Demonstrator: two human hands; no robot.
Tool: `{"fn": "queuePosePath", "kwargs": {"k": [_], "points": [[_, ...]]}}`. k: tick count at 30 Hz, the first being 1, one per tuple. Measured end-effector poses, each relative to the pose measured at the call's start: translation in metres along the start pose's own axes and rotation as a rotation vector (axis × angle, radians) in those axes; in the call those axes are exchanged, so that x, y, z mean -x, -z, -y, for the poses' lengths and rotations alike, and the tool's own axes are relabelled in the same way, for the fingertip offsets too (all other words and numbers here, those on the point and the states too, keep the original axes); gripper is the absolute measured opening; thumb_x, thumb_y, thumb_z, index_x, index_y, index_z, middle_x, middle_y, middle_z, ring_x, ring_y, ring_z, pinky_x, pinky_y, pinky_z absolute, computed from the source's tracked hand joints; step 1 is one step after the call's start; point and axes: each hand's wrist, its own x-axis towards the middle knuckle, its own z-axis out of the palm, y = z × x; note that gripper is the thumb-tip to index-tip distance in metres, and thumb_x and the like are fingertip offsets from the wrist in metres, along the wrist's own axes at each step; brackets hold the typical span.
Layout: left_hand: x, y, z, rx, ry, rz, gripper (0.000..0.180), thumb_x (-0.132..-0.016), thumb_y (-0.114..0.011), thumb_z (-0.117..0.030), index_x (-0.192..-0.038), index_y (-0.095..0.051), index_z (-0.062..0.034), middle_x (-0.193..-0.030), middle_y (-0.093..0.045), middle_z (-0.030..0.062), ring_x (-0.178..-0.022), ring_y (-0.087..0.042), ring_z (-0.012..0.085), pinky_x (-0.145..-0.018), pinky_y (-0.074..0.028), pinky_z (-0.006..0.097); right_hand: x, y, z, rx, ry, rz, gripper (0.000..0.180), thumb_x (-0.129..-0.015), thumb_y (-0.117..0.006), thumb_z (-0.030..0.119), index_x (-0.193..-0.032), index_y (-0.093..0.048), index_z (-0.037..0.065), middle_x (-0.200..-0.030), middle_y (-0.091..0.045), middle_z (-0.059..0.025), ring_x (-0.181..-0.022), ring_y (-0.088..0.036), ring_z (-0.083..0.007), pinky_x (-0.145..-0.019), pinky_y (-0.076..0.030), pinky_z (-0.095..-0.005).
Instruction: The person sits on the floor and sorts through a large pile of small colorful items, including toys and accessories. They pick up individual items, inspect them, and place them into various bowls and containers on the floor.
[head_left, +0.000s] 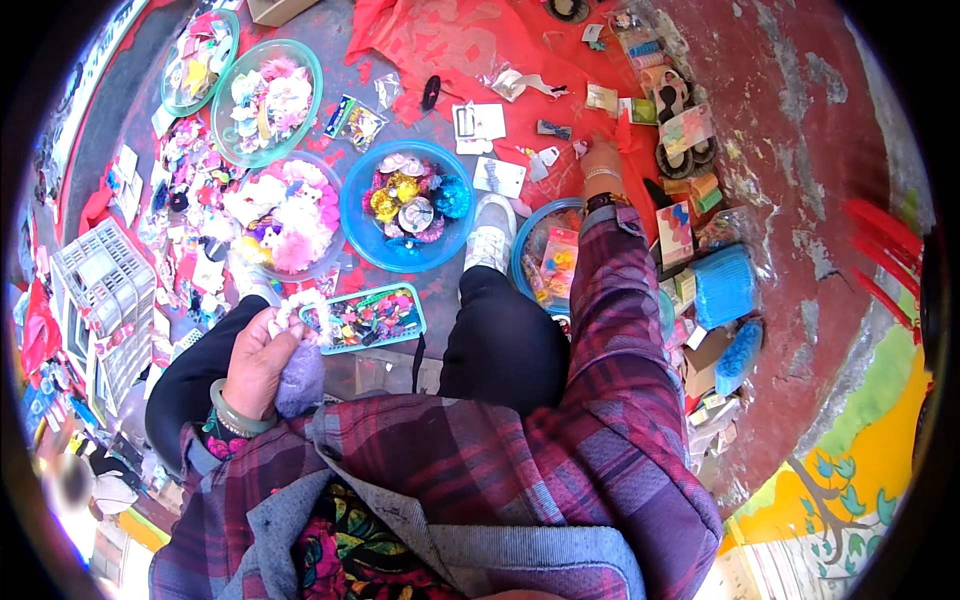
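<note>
My left hand (255,360) is closed, thumb over fingers, on a fluffy white scrunchie (300,312). Below the fingers shows a fuzzy lavender piece (300,380); whether the two are joined I cannot tell. Just beyond is a turquoise basket (422,318) of small colourful hair clips. My right arm stretches far forward, and my right hand (600,158) is low over a red plastic sheet (430,40). Its fingers are too small and foreshortened to read. Close to it lie a small white piece (548,156) and a small dark packet (553,129).
A blue bowl (350,225) of shiny hair ornaments stands between my feet. Further left are a green bowl (218,125) and loose accessories. A second blue bowl (517,262) sits under my right arm. At right lie blue brushes (725,285); at left stands a grey crate (100,275).
</note>
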Motion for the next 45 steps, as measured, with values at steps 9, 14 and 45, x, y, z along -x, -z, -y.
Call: {"fn": "queuePosePath", "kwargs": {"k": [9, 14, 45], "points": [[0.005, 0.005, 0.006, 0.025, -0.023, 0.014, 0.006, -0.084, -0.050, -0.007, -0.089, -0.051, -0.0033, -0.082, -0.059, 0.0043, -0.072, -0.052, 0.0080, -0.067, -0.042, 0.022, -0.016, -0.001, -0.036, -0.195, -0.250, 0.101, 0.025, -0.075, -0.050, 0.026, -0.086, -0.062, 0.007, -0.092, -0.061, -0.0198, -0.090, -0.058, -0.0316, -0.074, -0.046, -0.0397], [0.002, 0.008, 0.005, 0.027, -0.028, 0.030, 0.006, -0.084, -0.050, -0.007, -0.089, -0.051, -0.0033, -0.082, -0.059, 0.0047, -0.073, -0.053, 0.0084, -0.068, -0.042, 0.022, -0.009, -0.011, -0.019, -0.449, -0.191, 0.091, 0.029, -0.064, -0.065, 0.025, -0.084, -0.057, 0.006, -0.086, -0.061, -0.0178, -0.084, -0.059, -0.0304, -0.073, -0.046, -0.0384], [0.012, 0.020, 0.005, 0.025, -0.016, 0.021, 0.007, -0.084, -0.050, -0.006, -0.090, -0.050, -0.0021, -0.084, -0.058, 0.0041, -0.077, -0.053, 0.0084, -0.071, -0.041, 0.023, 0.031, 0.064, 0.100, -1.984, -0.174, 0.757, 0.017, -0.083, -0.052, 0.009, -0.099, -0.053, 0.004, -0.088, -0.061, -0.0084, -0.070, -0.059, -0.0132, -0.050, -0.048, -0.0229]]}}
